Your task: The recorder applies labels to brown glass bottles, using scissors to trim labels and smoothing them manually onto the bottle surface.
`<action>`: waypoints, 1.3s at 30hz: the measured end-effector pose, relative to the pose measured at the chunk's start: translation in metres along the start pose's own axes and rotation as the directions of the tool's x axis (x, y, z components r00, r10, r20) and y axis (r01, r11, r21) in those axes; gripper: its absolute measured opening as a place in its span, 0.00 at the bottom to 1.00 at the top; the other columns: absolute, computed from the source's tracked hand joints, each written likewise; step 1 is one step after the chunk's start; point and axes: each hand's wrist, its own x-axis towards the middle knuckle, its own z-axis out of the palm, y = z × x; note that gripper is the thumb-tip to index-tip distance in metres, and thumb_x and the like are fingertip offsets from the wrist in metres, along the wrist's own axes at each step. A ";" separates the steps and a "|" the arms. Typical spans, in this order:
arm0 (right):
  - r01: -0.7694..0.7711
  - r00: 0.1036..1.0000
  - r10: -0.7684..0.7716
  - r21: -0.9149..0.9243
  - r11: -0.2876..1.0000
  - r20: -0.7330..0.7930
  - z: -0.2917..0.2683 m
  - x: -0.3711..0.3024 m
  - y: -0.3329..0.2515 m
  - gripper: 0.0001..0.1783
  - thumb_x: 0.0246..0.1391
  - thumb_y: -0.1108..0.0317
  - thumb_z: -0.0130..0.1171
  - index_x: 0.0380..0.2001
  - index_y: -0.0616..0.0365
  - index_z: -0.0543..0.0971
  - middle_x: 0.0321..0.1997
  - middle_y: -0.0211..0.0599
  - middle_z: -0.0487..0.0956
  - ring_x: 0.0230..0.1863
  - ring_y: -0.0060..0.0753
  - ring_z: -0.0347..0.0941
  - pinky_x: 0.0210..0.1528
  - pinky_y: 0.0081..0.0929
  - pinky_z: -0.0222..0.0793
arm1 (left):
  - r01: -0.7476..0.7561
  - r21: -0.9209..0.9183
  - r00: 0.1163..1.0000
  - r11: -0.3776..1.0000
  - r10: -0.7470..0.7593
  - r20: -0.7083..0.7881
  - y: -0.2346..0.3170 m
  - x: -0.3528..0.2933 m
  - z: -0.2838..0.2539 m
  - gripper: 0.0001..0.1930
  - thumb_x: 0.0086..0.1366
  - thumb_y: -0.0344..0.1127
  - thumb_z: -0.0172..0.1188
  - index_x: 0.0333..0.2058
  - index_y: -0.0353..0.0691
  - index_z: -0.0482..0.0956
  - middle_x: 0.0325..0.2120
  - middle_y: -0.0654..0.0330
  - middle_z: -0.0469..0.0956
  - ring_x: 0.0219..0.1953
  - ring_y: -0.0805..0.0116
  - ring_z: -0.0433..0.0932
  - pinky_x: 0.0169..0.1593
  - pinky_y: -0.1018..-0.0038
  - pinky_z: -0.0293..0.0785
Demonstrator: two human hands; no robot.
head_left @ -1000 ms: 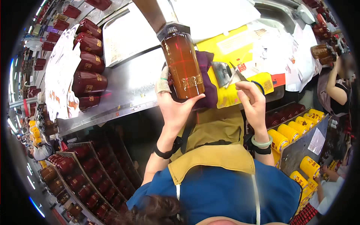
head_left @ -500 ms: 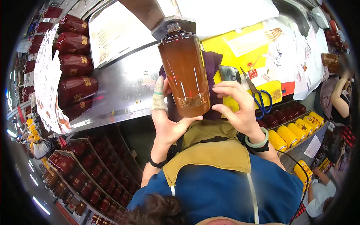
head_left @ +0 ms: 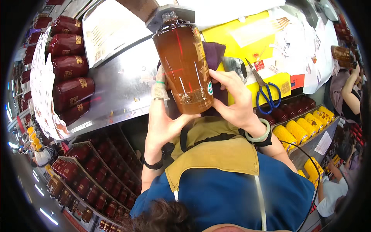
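Wears a blue fabric top (head_left: 216, 193) and a mustard-tan apron (head_left: 212, 158) across the lower middle of the frame, with a black band (head_left: 153, 165) on the left wrist and a pale green round bangle (head_left: 267, 129) on the right. Grips a large, shiny, amber-brown cylindrical bottle (head_left: 183, 65) at the upper centre with the left hand (head_left: 166, 123), fingers around its left side and thumb along its base. Rests the fingertips of the half-curled right hand (head_left: 239, 102) against the bottle's right edge, near a small round green-and-white sticker (head_left: 210, 87); cannot tell whether gripping there too. Keeps the bottle's neck toward the top of the frame, in front of an angular brown metal piece (head_left: 141, 7). Faces a silver metal tabletop (head_left: 116, 87), with a rumpled dark purple cloth (head_left: 212, 52) behind the bottle, then blue-handled metal scissors (head_left: 261, 82) and a bright yellow sheet (head_left: 220, 36) right of centre. Shows glossy dark red containers (head_left: 71, 65) in a row at upper left, yellow cylindrical canisters (head_left: 297, 135) at right, and, farther off at the right edge, another person's bare arm (head_left: 351, 89).
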 end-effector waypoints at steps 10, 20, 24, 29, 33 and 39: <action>0.110 0.991 -0.109 0.003 0.994 -0.079 -0.002 -0.005 -0.007 0.37 0.37 0.77 0.73 0.56 0.60 0.75 0.55 0.44 0.77 0.54 0.46 0.74 0.55 0.36 0.71 | -0.209 -0.019 0.936 0.978 0.194 -0.294 -0.010 -0.006 0.016 0.49 0.46 0.26 0.75 0.67 0.30 0.59 0.60 0.48 0.70 0.57 0.59 0.74 0.58 0.64 0.73; 0.087 0.989 -0.077 0.079 0.993 -0.129 0.007 -0.008 -0.009 0.38 0.38 0.78 0.73 0.57 0.62 0.74 0.51 0.43 0.79 0.47 0.40 0.77 0.52 0.32 0.74 | -0.120 0.049 0.962 0.992 0.128 -0.241 -0.011 -0.006 0.012 0.53 0.46 0.20 0.72 0.70 0.30 0.51 0.58 0.51 0.71 0.61 0.61 0.71 0.66 0.66 0.63; 0.142 0.980 -0.133 0.052 0.988 -0.149 0.009 -0.007 -0.010 0.38 0.37 0.76 0.75 0.56 0.63 0.74 0.51 0.42 0.80 0.48 0.42 0.77 0.51 0.34 0.73 | -0.130 0.080 0.967 0.988 0.145 -0.208 -0.009 -0.004 0.012 0.54 0.46 0.22 0.72 0.70 0.30 0.49 0.58 0.50 0.71 0.60 0.61 0.71 0.66 0.65 0.63; 0.110 0.985 -0.102 0.049 0.993 -0.138 0.008 -0.007 -0.011 0.39 0.38 0.75 0.76 0.57 0.65 0.72 0.51 0.44 0.80 0.49 0.41 0.78 0.52 0.34 0.74 | -0.154 0.116 0.953 0.981 0.178 -0.244 -0.004 0.000 0.017 0.56 0.45 0.27 0.76 0.69 0.29 0.50 0.60 0.48 0.68 0.60 0.59 0.70 0.66 0.64 0.62; 0.102 0.987 -0.094 0.062 0.993 -0.128 0.008 -0.006 -0.010 0.40 0.39 0.74 0.76 0.59 0.65 0.71 0.51 0.44 0.80 0.49 0.40 0.78 0.52 0.32 0.75 | -0.115 0.112 0.944 0.987 0.144 -0.298 -0.002 0.003 0.021 0.56 0.45 0.30 0.78 0.69 0.30 0.51 0.59 0.47 0.69 0.61 0.59 0.69 0.67 0.64 0.61; 0.069 0.990 -0.058 0.082 0.994 -0.127 0.006 -0.009 -0.009 0.38 0.38 0.70 0.78 0.56 0.63 0.75 0.50 0.43 0.79 0.48 0.39 0.78 0.50 0.31 0.76 | -0.071 0.167 0.947 0.983 0.119 -0.300 -0.004 0.001 0.018 0.56 0.45 0.32 0.78 0.69 0.30 0.52 0.57 0.48 0.72 0.60 0.61 0.71 0.66 0.65 0.61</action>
